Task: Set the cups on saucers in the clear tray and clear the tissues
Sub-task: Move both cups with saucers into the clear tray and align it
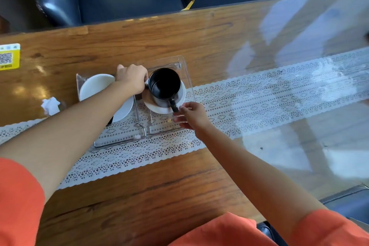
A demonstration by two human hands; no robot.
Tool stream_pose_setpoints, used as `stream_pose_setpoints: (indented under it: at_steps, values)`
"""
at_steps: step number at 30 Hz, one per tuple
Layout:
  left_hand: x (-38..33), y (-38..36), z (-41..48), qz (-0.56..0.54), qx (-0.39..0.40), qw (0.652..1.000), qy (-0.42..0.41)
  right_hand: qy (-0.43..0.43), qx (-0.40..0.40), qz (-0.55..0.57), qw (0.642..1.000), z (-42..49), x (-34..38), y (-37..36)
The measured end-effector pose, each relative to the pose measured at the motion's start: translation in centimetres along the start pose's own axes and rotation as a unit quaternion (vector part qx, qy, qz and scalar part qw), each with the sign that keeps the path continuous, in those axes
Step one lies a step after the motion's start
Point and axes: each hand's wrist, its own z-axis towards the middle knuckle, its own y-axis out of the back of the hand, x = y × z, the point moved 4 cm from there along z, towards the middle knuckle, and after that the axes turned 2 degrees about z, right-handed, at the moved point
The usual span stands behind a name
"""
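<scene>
I see black cup (164,84) on white saucer (157,108) in clear tray's (188,78) right compartment, left hand (132,78) curled beside it, right hand (189,115) fingertips at its handle, neither grip clear to me, crumpled tissue (51,106) left of tray

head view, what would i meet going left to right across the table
yellow qr sticker → crumpled tissue → white saucer → black cup → right hand

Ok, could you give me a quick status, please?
Left hand curled beside black cup, right hand at its handle. Cup on saucer, in clear tray. Tissue uncleared.
</scene>
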Motion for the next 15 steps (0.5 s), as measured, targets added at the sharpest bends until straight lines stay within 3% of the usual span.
stream_pose_setpoints:
  at_steps: [15]
  values:
    - [-1.3,0.5,0.6,-0.037,-0.007,0.999,-0.015,-0.038,0.001,0.097,0.995,-0.9,-0.7,0.4]
